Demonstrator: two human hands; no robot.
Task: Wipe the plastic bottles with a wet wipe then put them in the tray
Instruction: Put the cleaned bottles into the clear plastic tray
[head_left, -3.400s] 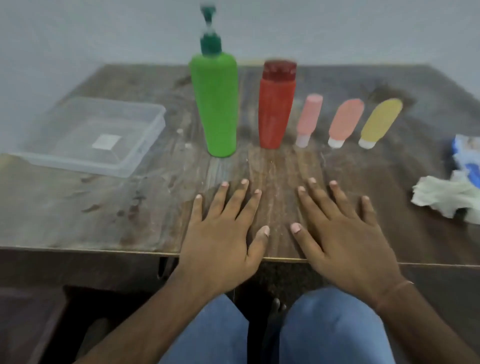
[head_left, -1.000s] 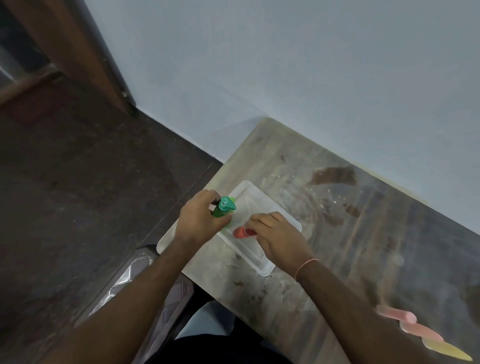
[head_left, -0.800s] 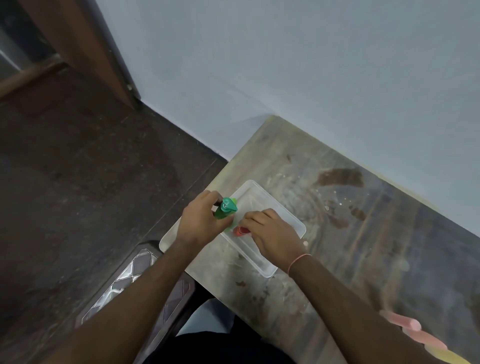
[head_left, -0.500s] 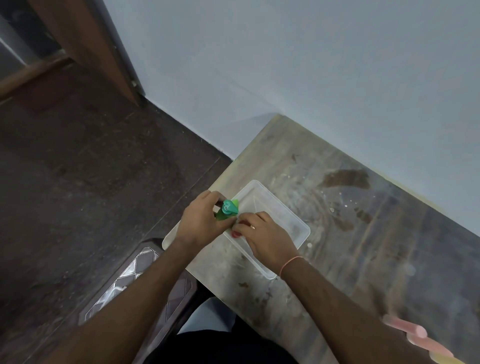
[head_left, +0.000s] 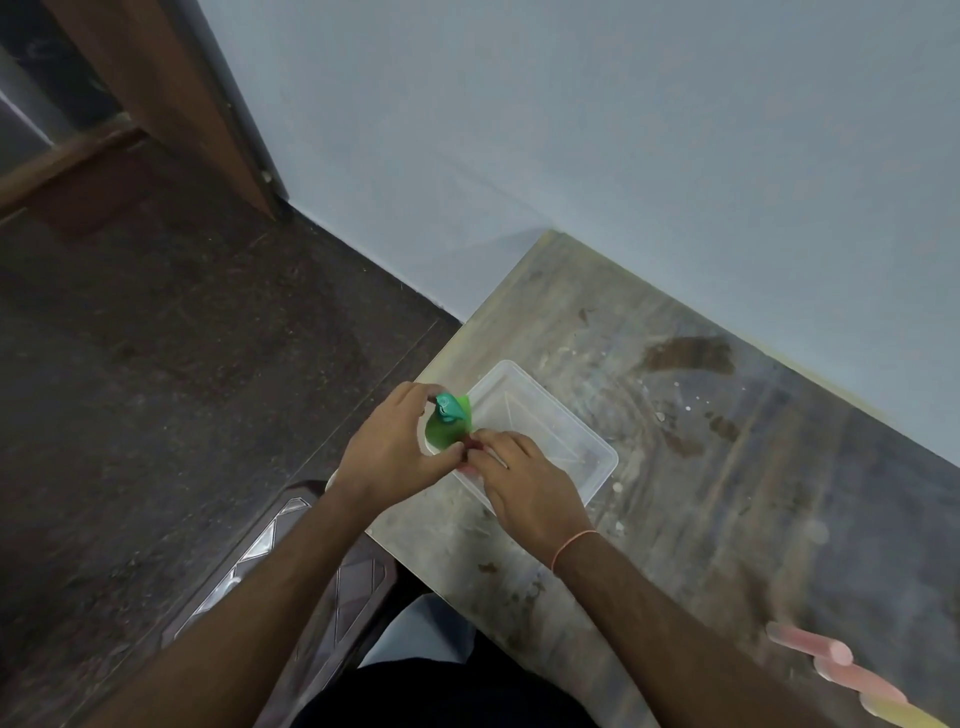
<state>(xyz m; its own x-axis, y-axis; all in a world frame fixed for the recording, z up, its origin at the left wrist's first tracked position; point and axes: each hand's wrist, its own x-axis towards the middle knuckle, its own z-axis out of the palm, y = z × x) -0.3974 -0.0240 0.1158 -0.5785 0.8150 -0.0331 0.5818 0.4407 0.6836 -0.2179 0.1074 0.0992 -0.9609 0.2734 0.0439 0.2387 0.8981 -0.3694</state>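
gripping the green bottle (head_left: 445, 427) over the tray (head_left: 566, 431), left hand (head_left: 397, 451); right hand (head_left: 524, 486) curled alongside, hold unclear

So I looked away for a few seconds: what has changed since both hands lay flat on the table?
The left hand now grips the green bottle over the tray. The right hand has closed in beside it over a barely visible red bottle. The three small tubes remain on the table.

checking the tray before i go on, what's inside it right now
The green bottle stands at the tray's left end, held by the left hand. The right hand covers a red item; the rest looks bare.
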